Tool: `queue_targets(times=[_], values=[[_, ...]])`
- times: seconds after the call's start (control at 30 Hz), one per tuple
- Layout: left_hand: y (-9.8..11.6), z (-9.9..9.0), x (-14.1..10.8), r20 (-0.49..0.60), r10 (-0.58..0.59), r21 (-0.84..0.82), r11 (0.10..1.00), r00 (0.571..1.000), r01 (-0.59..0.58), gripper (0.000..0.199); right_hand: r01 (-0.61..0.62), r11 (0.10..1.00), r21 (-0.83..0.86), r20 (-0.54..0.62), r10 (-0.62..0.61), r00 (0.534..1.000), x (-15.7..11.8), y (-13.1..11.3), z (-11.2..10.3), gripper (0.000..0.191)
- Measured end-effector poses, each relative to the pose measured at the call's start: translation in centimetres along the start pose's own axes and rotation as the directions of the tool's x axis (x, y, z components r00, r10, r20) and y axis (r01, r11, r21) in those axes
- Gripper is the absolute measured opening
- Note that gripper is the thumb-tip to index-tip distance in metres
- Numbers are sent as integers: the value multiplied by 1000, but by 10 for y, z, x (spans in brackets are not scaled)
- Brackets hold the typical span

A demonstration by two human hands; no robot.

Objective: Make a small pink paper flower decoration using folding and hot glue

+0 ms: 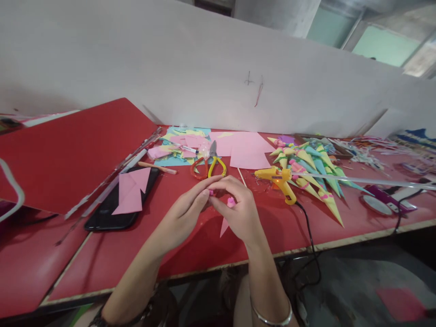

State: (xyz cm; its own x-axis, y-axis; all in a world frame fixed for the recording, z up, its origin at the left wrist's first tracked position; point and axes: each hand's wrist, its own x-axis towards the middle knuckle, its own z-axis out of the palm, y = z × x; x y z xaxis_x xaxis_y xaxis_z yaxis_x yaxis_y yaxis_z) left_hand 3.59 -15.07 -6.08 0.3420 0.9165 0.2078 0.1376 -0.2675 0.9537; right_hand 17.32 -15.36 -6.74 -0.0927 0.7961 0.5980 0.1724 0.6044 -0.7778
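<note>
My left hand (187,211) and my right hand (240,209) meet above the red table. Their fingertips are pinched around a small bright pink piece (211,192), mostly covered by the fingers. A pale pink paper cone (224,228) points downward below my right thumb. Its bright pink trim (231,202) shows through the gap between that thumb and the fingers. Whether my right hand also grips the cone or the cone lies on the table, I cannot tell. Just beyond my fingers are cutting pliers (213,165) with one red and one yellow handle.
A yellow glue gun (279,179) lies right, its black cord (309,231) dropping over the edge. Behind it are several trimmed paper cones (313,163). Pink sheets (250,150) and paper scraps (184,143) lie at the back. Left are a black phone (112,215) and a red board (75,154).
</note>
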Motion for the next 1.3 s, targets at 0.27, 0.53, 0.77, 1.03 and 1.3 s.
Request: queue_targets(times=[0.27,0.53,0.77,1.03,1.3], values=[[1,3,3,-96,-5,-115,993,995,-6,34,100,993,-60,18,-99,995,-2,-4,2,9],[8,6,2,-125,-53,-318,948,991,11,25,27,950,310,-78,-3,997,-2,-10,8,10],[-7,2,6,-132,-5,111,994,991,20,29,31,811,584,-289,172,942,-4,-3,-7,13],[-21,34,4,-6,-16,716,698,1000,16,30,-195,797,571,-329,440,836,1,12,-5,16],[-19,41,6,67,-280,877,474,958,77,17,-202,747,633,-307,482,820,2,8,-5,8]])
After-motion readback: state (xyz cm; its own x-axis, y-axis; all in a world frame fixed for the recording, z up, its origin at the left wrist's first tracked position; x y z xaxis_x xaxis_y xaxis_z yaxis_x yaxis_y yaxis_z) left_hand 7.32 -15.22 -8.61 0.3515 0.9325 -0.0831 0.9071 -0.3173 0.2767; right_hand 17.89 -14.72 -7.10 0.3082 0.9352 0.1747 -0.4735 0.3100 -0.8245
